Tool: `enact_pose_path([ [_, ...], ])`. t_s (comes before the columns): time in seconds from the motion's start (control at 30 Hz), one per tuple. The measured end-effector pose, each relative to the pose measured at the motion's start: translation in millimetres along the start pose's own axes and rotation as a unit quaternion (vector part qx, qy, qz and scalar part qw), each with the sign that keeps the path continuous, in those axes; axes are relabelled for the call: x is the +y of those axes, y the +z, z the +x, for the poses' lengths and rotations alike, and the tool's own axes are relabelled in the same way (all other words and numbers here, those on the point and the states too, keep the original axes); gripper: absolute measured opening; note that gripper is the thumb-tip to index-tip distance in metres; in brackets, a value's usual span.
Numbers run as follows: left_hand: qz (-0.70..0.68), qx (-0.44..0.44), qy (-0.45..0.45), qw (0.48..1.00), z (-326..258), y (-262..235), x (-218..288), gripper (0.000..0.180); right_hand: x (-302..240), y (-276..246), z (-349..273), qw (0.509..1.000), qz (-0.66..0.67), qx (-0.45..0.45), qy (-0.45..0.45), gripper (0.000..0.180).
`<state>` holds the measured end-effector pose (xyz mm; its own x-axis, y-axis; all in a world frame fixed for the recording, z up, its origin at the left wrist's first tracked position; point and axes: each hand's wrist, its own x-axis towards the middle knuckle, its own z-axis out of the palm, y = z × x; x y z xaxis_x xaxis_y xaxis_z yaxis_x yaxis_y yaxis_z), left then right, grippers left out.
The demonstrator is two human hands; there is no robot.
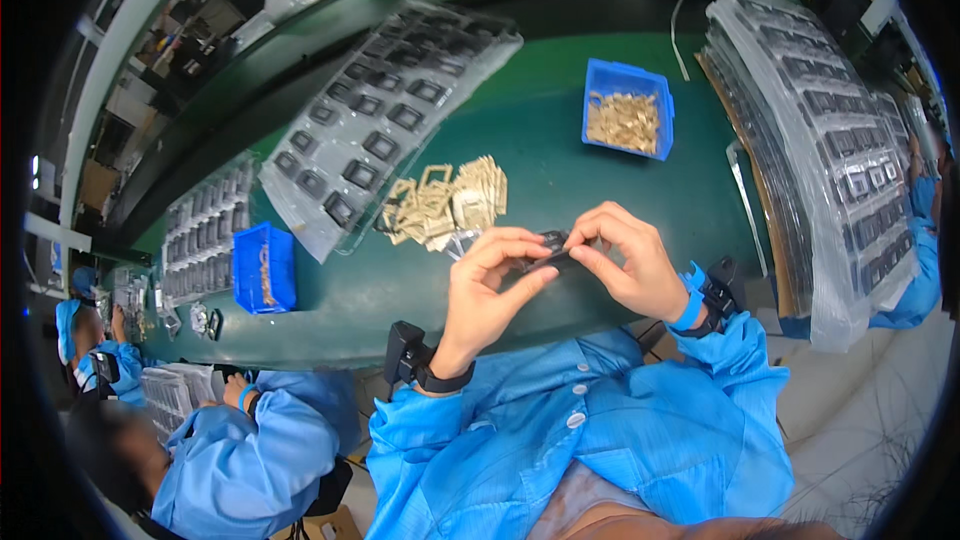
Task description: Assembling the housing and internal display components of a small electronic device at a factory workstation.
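Note:
A small dark part (552, 241), probably one of the black square frames, is held up over the near edge of the green bench. My left hand (490, 285) pinches it from the left between thumb and fingers. At its right end, the thumb and forefinger of my right hand (628, 262) are closed on it; the fingers cover much of its shape. Just beyond my left hand lies a loose heap of tan rectangular frames (440, 202). A scrap of clear film (461, 243) shows beside my left fingers.
A clear tray of black square frames (385, 105) lies at the back left. Stacked trays (815, 130) rise at the right. A blue bin (628, 152) holds tan pieces; another blue bin (264, 268) stands left. A co-worker (255, 440) in blue sits close at my left.

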<state>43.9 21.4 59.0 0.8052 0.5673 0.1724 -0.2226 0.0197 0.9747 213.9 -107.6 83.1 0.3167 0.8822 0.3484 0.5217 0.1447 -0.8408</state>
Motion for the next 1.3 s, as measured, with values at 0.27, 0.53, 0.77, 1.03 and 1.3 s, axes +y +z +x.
enact_pose_path([
  [0.27,-0.089,0.028,0.012,0.996,0,-5,-8,0.019,-11,4,6,1.000,0.008,-0.010,-0.012,0.006],
  [0.53,-0.131,0.029,0.010,0.991,-8,-1,-12,0.018,-11,3,0,0.998,0.036,-0.039,0.037,0.008],
  [0.77,0.337,0.062,0.116,0.932,-51,-7,-27,0.020,18,25,-45,0.988,-0.127,-0.034,-0.080,0.017],
  [1.03,0.449,0.085,0.085,0.885,-90,7,-65,0.021,45,49,-90,0.973,-0.214,-0.049,-0.075,0.027],
  [1.3,0.466,0.087,0.070,0.878,-93,16,-62,0.019,43,55,-93,0.975,-0.204,-0.059,-0.058,0.030],
])
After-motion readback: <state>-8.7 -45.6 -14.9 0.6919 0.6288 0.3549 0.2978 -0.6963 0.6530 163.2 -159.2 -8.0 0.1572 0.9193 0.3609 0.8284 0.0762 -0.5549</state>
